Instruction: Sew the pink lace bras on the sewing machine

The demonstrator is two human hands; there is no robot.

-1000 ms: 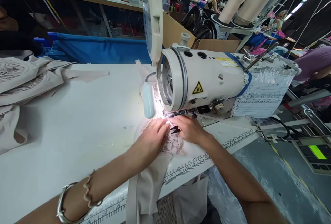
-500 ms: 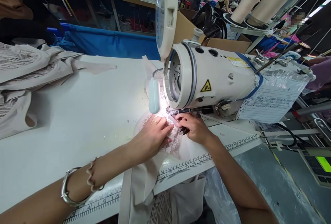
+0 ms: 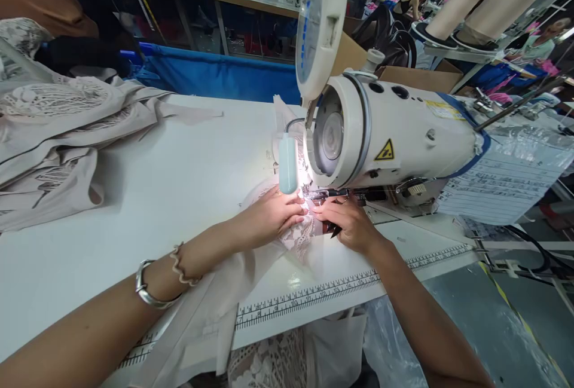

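Pale pink lace fabric [image 3: 299,238] lies beneath the needle area of a white sewing machine [image 3: 403,131], lit by a small lamp [image 3: 287,164]. My left hand [image 3: 271,216] rests on the lace just left of the needle, fingers bent and pressed on the cloth. On the other side, my right hand [image 3: 347,220] pinches the fabric edge close to the presser foot, with dark pointed scissors or snips tucked in its palm. Plain beige cloth [image 3: 242,274] runs from the lace under my left forearm and over the table's front edge.
A heap of beige garments [image 3: 67,137] covers the left of the white table [image 3: 179,155]. Behind is a blue cloth bin [image 3: 224,77]. Thread cones [image 3: 475,5] stand at the upper right, above a written sheet [image 3: 506,173]. People sit farther back.
The view has shifted left. The wheel inside the machine's open end now looks blurred. The lace has moved in toward the needle, and the beige cloth has shifted left under my left forearm.
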